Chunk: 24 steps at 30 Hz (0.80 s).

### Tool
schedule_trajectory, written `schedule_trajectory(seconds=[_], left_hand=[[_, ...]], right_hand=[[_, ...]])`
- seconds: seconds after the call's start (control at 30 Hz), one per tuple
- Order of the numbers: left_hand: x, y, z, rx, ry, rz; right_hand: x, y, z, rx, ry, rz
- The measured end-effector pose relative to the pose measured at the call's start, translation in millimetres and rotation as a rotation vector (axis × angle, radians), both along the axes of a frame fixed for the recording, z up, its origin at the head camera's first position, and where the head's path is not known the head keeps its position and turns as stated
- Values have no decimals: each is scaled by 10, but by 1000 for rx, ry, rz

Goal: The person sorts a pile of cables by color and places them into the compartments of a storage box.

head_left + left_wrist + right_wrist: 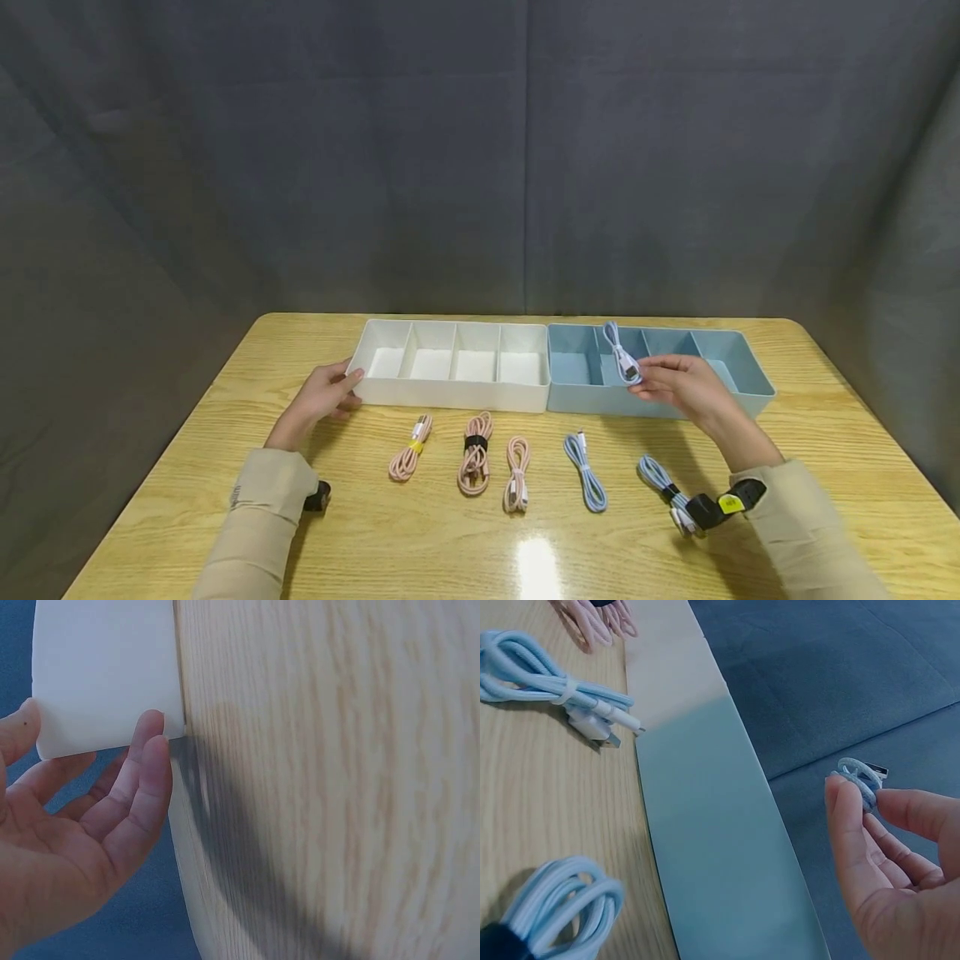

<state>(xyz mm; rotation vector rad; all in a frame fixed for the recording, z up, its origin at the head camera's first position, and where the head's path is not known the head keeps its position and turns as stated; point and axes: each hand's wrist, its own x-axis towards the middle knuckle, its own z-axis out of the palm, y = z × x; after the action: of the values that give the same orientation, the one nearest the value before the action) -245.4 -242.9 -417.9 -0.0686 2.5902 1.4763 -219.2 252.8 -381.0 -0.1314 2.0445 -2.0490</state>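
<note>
Head: left hand point(324, 395) grips one white box point(450, 395), right hand point(688, 388) pinches one cable point(622, 356); five more cables point(406, 464) on table point(375, 550).

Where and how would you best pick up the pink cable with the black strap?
Probably at the black strap near its middle, pinched from above across the narrow width: the pink cable lies lengthwise toward the white box, and the strap gathers its loops into one bundle.
</note>
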Motion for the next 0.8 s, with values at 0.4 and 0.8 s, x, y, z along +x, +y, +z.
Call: schedule_trajectory(seconds=[0.4, 0.8], left_hand=[[2, 1, -11, 13, -13, 12], [-1, -16, -30, 26, 2, -1]], right_hand=[[-144, -154, -30, 20, -8, 21], [12, -78, -46, 86, 51, 66]])
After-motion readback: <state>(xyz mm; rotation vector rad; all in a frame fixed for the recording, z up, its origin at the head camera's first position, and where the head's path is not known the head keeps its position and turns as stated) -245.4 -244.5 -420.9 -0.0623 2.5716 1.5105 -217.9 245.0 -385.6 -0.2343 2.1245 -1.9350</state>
